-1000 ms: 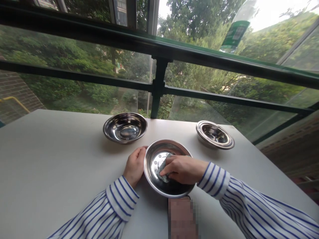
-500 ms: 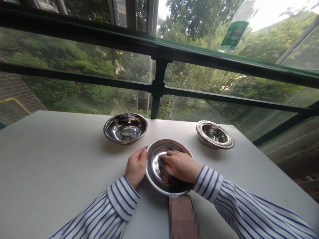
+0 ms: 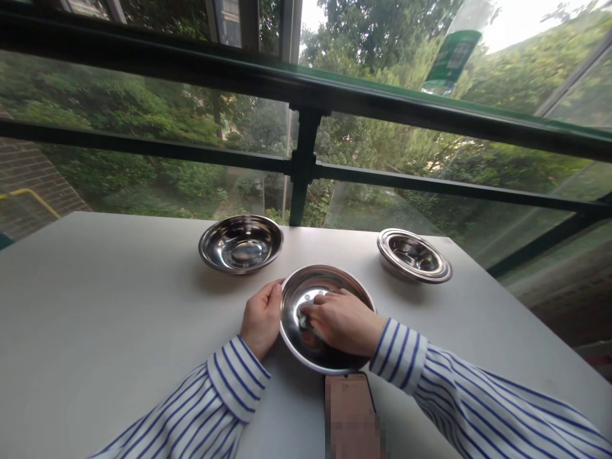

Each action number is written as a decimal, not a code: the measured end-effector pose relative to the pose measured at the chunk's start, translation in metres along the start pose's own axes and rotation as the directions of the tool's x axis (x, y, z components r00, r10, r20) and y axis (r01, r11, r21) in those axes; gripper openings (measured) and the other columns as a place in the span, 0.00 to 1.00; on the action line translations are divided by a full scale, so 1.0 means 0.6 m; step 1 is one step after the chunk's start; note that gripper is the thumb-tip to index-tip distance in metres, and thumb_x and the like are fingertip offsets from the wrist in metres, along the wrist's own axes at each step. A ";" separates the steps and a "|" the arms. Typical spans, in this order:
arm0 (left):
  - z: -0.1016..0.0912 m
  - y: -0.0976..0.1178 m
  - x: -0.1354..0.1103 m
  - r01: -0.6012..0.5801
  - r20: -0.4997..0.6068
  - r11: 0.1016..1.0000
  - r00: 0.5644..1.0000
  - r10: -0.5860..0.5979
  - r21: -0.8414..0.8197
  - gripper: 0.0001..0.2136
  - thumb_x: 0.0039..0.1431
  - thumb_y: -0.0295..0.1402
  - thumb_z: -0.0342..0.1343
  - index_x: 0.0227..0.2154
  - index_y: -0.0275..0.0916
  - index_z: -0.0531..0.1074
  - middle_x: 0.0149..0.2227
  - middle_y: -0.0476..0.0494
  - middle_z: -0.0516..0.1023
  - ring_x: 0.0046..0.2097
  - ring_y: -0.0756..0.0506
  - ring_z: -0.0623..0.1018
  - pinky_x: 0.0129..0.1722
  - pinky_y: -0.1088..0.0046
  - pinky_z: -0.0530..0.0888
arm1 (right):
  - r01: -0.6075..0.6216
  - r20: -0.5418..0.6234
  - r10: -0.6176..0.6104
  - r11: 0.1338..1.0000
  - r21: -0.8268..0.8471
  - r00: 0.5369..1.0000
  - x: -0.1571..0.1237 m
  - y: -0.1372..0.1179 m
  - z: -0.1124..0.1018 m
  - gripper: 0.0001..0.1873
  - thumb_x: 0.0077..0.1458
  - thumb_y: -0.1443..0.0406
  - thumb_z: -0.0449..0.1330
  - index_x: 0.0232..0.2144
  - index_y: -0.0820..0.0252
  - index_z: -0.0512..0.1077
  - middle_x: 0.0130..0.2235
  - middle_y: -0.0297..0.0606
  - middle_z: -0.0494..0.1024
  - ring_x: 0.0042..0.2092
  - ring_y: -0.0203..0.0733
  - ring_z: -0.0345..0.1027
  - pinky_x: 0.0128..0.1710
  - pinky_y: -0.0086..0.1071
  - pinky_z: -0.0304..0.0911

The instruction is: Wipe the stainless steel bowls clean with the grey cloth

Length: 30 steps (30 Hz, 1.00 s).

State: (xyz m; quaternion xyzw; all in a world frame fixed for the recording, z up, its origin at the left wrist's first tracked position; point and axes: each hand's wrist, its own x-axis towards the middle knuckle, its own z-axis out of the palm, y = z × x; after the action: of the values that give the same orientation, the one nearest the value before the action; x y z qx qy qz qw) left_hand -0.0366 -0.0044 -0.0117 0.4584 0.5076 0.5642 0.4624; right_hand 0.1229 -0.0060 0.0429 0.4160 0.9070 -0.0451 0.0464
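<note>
A shiny stainless-steel bowl (image 3: 306, 354) stands on the white table in front of me. My left hand (image 3: 262, 319) is closed on its left rim, thumb on top and the other fingers partly hidden. Inside the bowl, my right hand (image 3: 342, 320) has its fingers bent downward, pinching a small greyish wad (image 3: 304, 315) against the inner wall. Most of that wad is covered by the fingers, so its material is unclear. Reflections of the hand show in the metal.
A second steel bowl (image 3: 241, 245) stands at the back left, and a wide-rimmed steel bowl (image 3: 415, 256) at the back right. Near me, a phone (image 3: 354, 408) lies below the middle bowl. A green-labelled plastic bottle (image 3: 452, 60) stands on the green railing (image 3: 382, 95) behind the table (image 3: 119, 319).
Within the bowl, my right hand has shifted slightly down and left, and more of the greyish wad shows. My left hand keeps its grip on the rim.
</note>
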 end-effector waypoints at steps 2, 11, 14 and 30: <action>0.000 -0.002 0.001 -0.007 -0.001 1.000 1.000 0.007 0.003 0.17 0.54 0.39 0.51 0.39 0.32 0.75 0.40 0.38 0.80 0.43 0.41 0.77 0.45 0.67 0.71 | -0.081 -0.021 0.081 0.997 -0.019 0.997 0.008 0.011 0.002 0.12 0.58 0.64 0.50 0.39 0.58 0.72 0.36 0.41 0.75 0.38 0.44 0.69 0.36 0.34 0.56; 0.000 -0.002 0.000 -0.014 -0.014 1.000 1.000 0.014 0.012 0.16 0.54 0.39 0.51 0.38 0.32 0.75 0.39 0.38 0.80 0.42 0.41 0.77 0.44 0.67 0.71 | 0.015 -0.006 -0.015 1.000 0.015 1.000 0.016 0.004 0.006 0.12 0.58 0.66 0.49 0.39 0.62 0.71 0.35 0.41 0.73 0.37 0.41 0.67 0.36 0.31 0.57; 0.000 -0.001 -0.002 -0.012 -0.021 1.000 1.000 0.012 0.019 0.16 0.54 0.39 0.51 0.39 0.32 0.75 0.39 0.37 0.80 0.42 0.41 0.77 0.43 0.67 0.72 | 0.105 0.013 -0.106 0.994 0.039 0.994 0.005 -0.011 0.003 0.10 0.57 0.64 0.51 0.38 0.59 0.71 0.34 0.39 0.72 0.36 0.40 0.66 0.35 0.31 0.58; 0.005 0.000 -0.006 -0.031 -0.032 0.998 0.999 0.032 0.053 0.15 0.56 0.37 0.49 0.38 0.34 0.76 0.38 0.40 0.80 0.41 0.43 0.78 0.42 0.70 0.72 | 0.120 -0.026 -0.119 0.991 0.066 0.993 -0.008 -0.001 0.009 0.13 0.60 0.66 0.49 0.44 0.58 0.70 0.43 0.41 0.74 0.46 0.45 0.63 0.43 0.34 0.62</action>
State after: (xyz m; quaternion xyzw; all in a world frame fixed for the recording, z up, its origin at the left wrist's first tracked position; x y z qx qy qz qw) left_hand -0.0334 -0.0076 -0.0115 0.4690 0.5224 0.5654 0.4328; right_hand 0.1259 -0.0108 0.0381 0.3628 0.9287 -0.0736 0.0196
